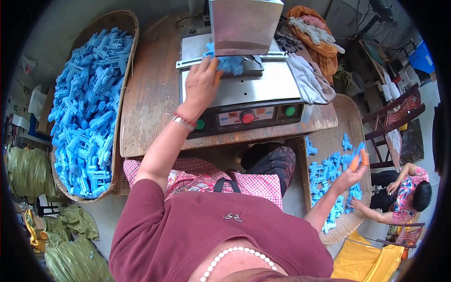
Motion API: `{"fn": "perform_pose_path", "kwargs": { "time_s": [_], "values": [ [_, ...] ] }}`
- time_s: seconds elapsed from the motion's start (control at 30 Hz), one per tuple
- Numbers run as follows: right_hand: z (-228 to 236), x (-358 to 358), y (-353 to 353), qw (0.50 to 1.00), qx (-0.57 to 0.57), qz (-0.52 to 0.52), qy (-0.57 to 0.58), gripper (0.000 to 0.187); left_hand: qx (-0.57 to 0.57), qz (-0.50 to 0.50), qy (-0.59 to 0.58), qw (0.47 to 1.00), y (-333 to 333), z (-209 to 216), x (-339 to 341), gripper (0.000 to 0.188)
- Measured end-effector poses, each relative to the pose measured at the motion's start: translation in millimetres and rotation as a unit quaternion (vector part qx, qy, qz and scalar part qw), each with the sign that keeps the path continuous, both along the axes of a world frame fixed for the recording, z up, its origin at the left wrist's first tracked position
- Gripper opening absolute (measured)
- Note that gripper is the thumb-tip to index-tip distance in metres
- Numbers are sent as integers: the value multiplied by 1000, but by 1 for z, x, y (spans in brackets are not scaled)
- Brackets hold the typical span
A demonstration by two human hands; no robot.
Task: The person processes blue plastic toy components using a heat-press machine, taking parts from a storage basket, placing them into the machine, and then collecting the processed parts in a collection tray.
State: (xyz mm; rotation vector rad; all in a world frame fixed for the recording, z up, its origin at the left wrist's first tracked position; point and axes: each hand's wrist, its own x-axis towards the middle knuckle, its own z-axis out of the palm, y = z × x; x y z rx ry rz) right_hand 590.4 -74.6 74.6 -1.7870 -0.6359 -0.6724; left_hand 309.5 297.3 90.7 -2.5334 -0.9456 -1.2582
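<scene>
My left hand (202,81) is at the plate of a bench press machine (243,88), just in front of its metal head. Its fingers close around a blue plastic toy pistol (231,66), which is blurred and partly hidden beneath the head. A dark fixture (254,72) lies beside that piece. Over on the right, my right hand (348,178) grips another blue toy pistol (360,148) above a shallow wicker basket (348,109). Orange covers wrap some fingertips of both hands. Several blue toy pistols (321,174) lie in that basket.
A deep wicker basket (130,30) heaped with blue toy pistols stands left of the wooden table (148,94). Cloths (307,77) hang at the machine's right side. Another person (405,190) sits at the right, one hand in the shallow basket. Green sacks (75,244) lie lower left.
</scene>
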Motion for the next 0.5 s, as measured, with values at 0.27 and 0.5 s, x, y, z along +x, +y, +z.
{"fn": "perform_pose_path", "kwargs": {
  "time_s": [0.27,0.5],
  "values": [
    [-63,-8,133,958,-92,244,121,54,-19,5,78,997,36,-21,40,45],
    [-75,11,186,886,-200,339,245,72,-167,-171,149,960,-14,-61,-107,77]
  ]
}}
